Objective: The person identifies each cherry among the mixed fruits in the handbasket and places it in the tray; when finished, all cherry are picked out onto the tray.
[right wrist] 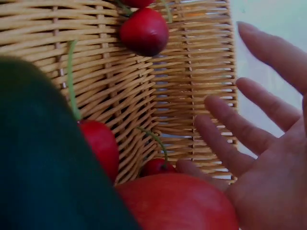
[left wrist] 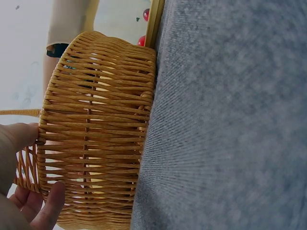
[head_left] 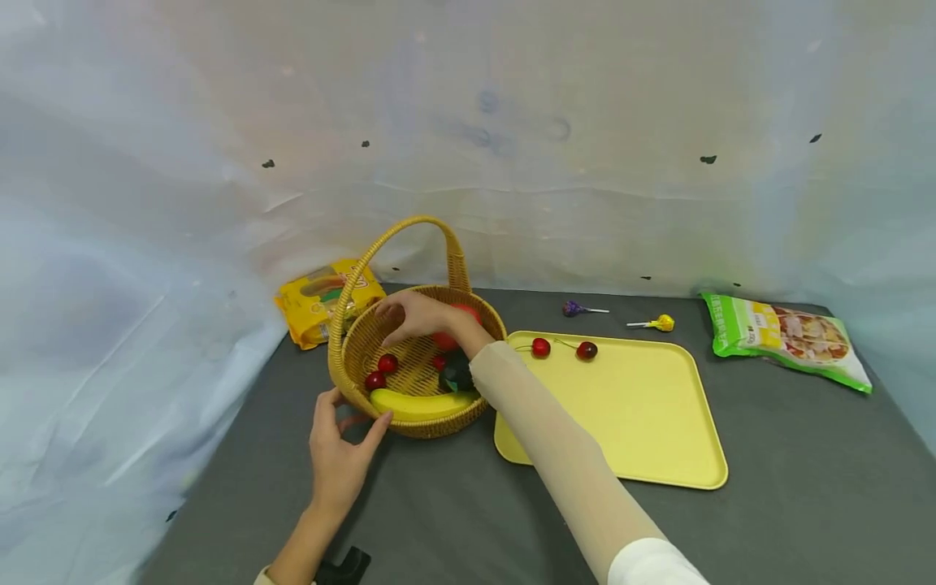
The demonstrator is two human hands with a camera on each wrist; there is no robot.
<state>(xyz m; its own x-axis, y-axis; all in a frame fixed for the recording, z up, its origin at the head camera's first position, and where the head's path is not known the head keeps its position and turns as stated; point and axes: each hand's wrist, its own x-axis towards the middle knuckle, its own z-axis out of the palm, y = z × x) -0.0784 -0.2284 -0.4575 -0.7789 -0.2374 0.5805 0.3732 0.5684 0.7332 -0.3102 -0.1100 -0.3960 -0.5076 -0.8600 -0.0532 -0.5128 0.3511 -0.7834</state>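
In the head view the right hand (head_left: 417, 315) covers most of a red fruit (head_left: 459, 318) at the basket's (head_left: 351, 345) far side. A dark green thing (head_left: 457, 372) sits half hidden behind the sleeve (head_left: 541, 422). Print on the yellow packet (head_left: 316, 302), upper left of centre, is too small to read. In the right wrist view that green thing (right wrist: 43, 158) is a blur, cut off at the lower left.

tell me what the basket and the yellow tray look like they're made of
Basket: woven wicker or rattan, tan and slightly glossy; interlaced strands show in both wrist views. Tray: probably moulded plastic, smooth matte yellow with a rounded raised rim.
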